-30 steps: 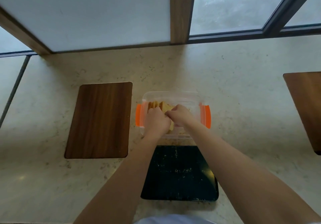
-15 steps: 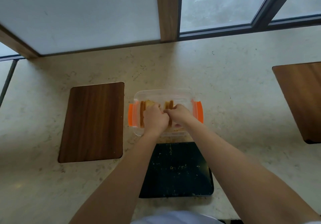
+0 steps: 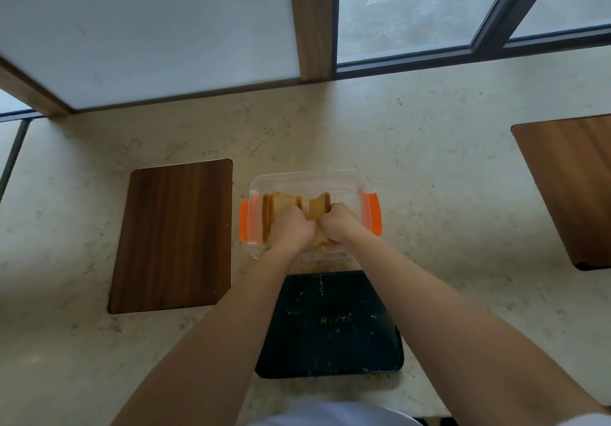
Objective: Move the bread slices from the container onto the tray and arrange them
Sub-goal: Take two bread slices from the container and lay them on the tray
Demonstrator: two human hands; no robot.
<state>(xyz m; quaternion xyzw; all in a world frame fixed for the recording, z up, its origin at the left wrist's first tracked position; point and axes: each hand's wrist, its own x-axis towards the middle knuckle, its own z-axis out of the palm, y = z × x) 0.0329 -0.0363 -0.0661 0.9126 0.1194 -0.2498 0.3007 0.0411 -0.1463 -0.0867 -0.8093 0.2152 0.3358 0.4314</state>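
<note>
A clear plastic container [image 3: 307, 179] with orange clips stands on the counter, holding several upright bread slices [image 3: 281, 204]. Both my hands are inside it, knuckles close together. My left hand [image 3: 291, 229] is closed around slices at the left and middle. My right hand [image 3: 339, 225] grips a slice [image 3: 319, 209] just right of the middle. Directly in front of me, nearer than the container, lies a black tray [image 3: 334, 326] dotted with crumbs, with no bread on it. My forearms cross over the tray.
A dark wooden board [image 3: 175, 237] lies left of the container. Another wooden board [image 3: 572, 187] sits at the right edge. The pale stone counter [image 3: 429, 167] runs back to a window frame and a wooden post [image 3: 312, 22].
The slices have been parted into two groups with a gap between them. My hands stayed in the container, shifting slightly; the view drifted a little.
</note>
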